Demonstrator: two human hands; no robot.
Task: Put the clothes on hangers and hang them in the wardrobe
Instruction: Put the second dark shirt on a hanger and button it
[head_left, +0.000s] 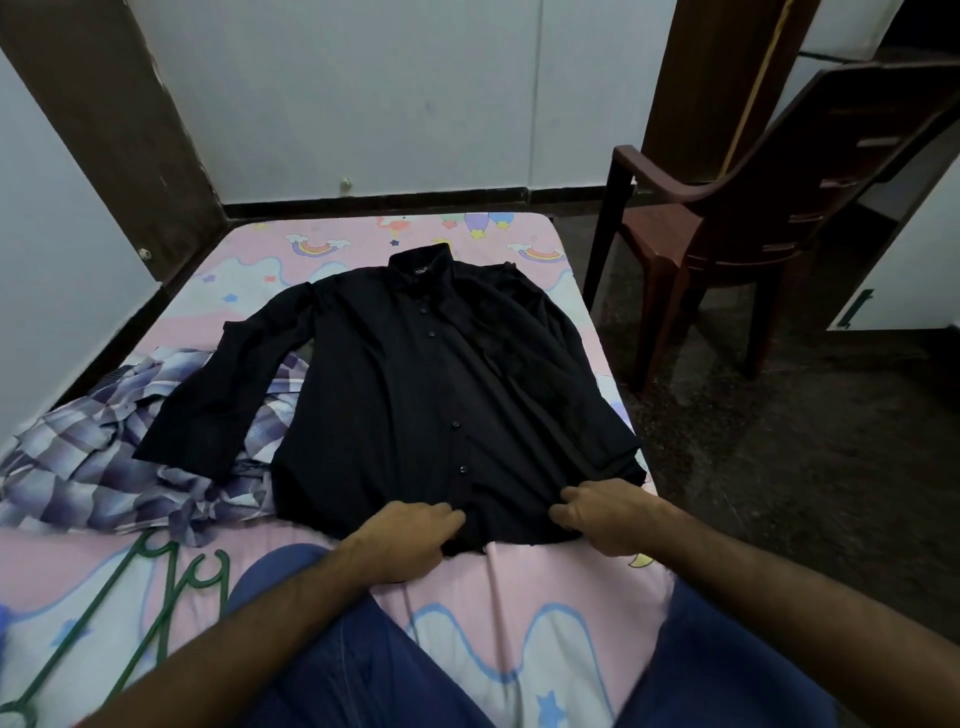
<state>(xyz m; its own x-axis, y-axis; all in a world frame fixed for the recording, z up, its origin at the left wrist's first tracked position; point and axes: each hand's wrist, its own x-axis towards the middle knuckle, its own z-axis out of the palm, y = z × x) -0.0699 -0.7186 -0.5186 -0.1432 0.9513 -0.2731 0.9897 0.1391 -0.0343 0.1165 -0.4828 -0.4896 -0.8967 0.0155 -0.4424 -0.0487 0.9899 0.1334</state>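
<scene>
on the bed (524, 613) a shirt (415, 384) lies flat — left hand (410, 538) and right hand (605, 514) pinch its hem, likely smoothing it for the hangers (156, 597).

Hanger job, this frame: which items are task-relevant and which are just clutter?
In play:
- black shirt, spread flat on the bed, hem gripped by left hand and right hand
- checked shirt, crumpled to its left, partly under the black sleeve
- green hangers, on the bed, untouched

Lying about:
- patterned bedsheet
- brown chair beside the bed
</scene>
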